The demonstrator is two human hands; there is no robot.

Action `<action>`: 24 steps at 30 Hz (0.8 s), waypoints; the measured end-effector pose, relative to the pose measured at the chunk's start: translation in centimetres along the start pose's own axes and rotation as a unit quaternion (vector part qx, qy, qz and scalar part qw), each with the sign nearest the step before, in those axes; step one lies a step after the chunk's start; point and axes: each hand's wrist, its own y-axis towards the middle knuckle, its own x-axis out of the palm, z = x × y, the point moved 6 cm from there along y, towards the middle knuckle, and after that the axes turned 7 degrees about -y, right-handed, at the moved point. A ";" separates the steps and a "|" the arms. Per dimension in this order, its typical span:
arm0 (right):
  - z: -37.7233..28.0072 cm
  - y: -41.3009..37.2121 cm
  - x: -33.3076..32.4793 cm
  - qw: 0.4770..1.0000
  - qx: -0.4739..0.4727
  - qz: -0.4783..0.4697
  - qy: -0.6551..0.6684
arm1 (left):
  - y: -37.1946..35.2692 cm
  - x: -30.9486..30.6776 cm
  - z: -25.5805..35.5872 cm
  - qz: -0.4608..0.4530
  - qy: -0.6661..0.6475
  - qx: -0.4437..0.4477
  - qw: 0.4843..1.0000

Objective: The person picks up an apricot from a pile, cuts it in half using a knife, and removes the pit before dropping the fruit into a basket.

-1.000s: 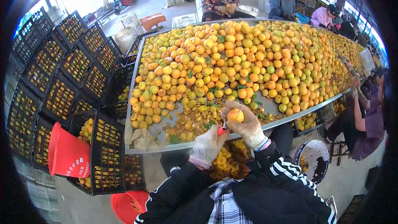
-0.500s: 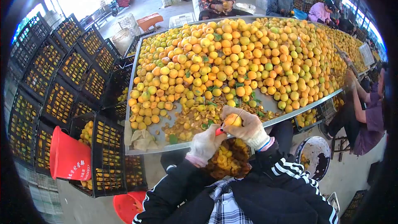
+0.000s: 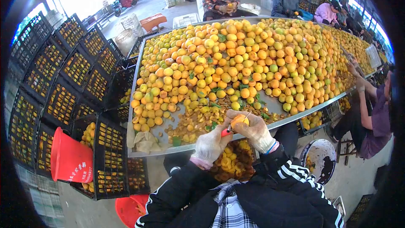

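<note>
Seen from above, a person's two gloved hands meet over the near edge of a metal-rimmed counter heaped with round yellow-orange fruit. The left hand has its grip closed around a small knife with a red handle. The handle's long axis runs nearly sideways, rising slightly to the right, so its front end points at the fruit in the other hand; the blade cannot be made out clearly. The right hand has its grip wrapped around one partly peeled orange fruit, held just ahead of the knife handle. That fruit is nearly round, and fingers cover part of it, so its long axis cannot be told. A thin pale line slants up and right across it — blade or peel, the view does not settle which.

Just beyond the hands lies a pile of peelings, with a bare metal patch to its right and a crumpled cloth near the counter's left corner. Below the hands, between counter and body, yellow fruit pieces fill the gap. On the left, stacked black crates and a tilted red bucket crowd that side; a strip of floor shows between crates and sleeve. To the right stands a white-rimmed tub — well apart from the hands.
</note>
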 end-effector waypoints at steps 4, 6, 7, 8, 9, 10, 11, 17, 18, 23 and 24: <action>-0.7 -0.3 0.0 0.999 0.006 0.001 -0.031 | -0.3 0.5 -0.4 -0.021 -0.003 -0.013 1.000; -1.4 -0.4 0.3 0.996 -0.032 -0.040 -0.079 | -0.2 0.5 -0.5 -0.037 -0.009 -0.011 0.999; -1.1 -0.4 0.2 0.996 -0.031 -0.040 -0.078 | -0.2 0.5 -0.5 -0.053 -0.015 -0.010 0.998; -0.5 -0.4 0.1 0.998 -0.024 -0.043 -0.031 | -0.2 0.6 -0.8 -0.053 -0.016 -0.011 0.998; -0.2 -0.3 0.1 0.999 -0.018 -0.046 0.016 | -0.1 0.8 -1.0 -0.062 -0.019 -0.001 0.998; -0.3 -0.3 0.1 0.999 -0.018 -0.046 0.016 | -0.1 0.9 -1.0 -0.070 -0.023 0.010 0.997; -0.3 -0.4 0.2 0.998 -0.004 -0.053 0.043 | -0.1 0.9 -1.0 -0.070 -0.023 0.010 0.997; -0.4 -0.5 1.0 0.983 0.027 -0.041 0.175 | -0.5 1.7 -1.8 -0.117 -0.064 -0.030 0.991; -0.3 -0.6 1.0 0.978 0.039 -0.020 0.205 | -0.4 1.5 -1.7 -0.102 -0.093 -0.037 0.990; 0.1 -0.4 0.4 1.000 -0.030 -0.009 0.000 | 0.2 1.0 -2.2 -0.092 -0.122 -0.070 0.986; -0.3 -0.4 0.6 0.999 -0.023 -0.013 0.034 | 0.4 0.7 -2.0 -0.090 -0.099 -0.060 0.989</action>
